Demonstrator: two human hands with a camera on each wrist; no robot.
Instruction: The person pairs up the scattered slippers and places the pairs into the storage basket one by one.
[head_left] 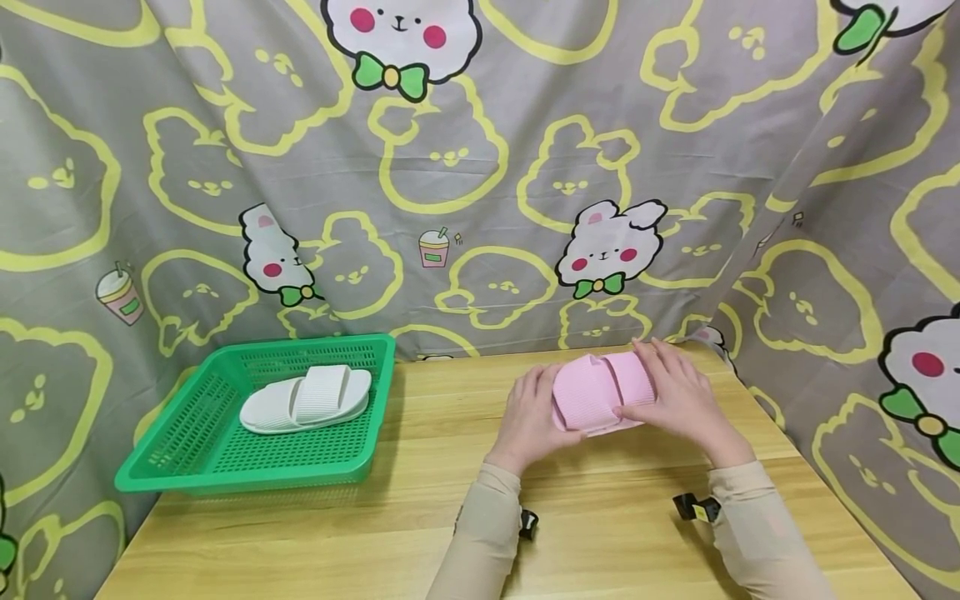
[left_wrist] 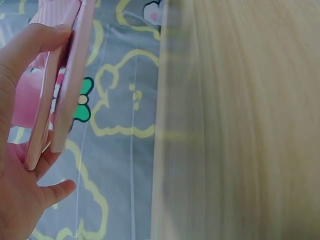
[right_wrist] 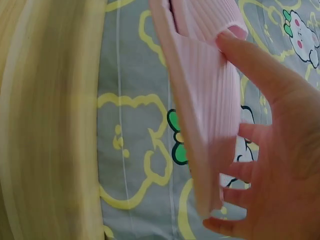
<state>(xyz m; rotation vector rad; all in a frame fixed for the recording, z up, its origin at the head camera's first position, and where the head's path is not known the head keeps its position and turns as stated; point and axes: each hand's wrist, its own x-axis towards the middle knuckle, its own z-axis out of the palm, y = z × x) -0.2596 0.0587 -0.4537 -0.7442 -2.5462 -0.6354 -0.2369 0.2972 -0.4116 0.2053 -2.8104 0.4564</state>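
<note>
A pair of pink slippers (head_left: 588, 396), fitted one into the other with ribbed straps up, is held over the right part of the table between both hands. My left hand (head_left: 527, 421) grips the left end; in the left wrist view its thumb presses one edge of the slippers (left_wrist: 70, 100), and two sole layers show with a narrow gap. At the other end my right hand (head_left: 686, 400) holds on, thumb on the strap edge and fingers round the far side. The right wrist view shows the ribbed pink surface (right_wrist: 200, 75) beside the right hand (right_wrist: 285, 130).
A green plastic basket (head_left: 247, 482) stands on the left of the wooden table (head_left: 600, 533), with white slippers (head_left: 318, 398) lying in it. Behind the table hangs a grey curtain (head_left: 480, 192) with rabbit prints. A black wrist mount (head_left: 697, 507) sits at the right sleeve.
</note>
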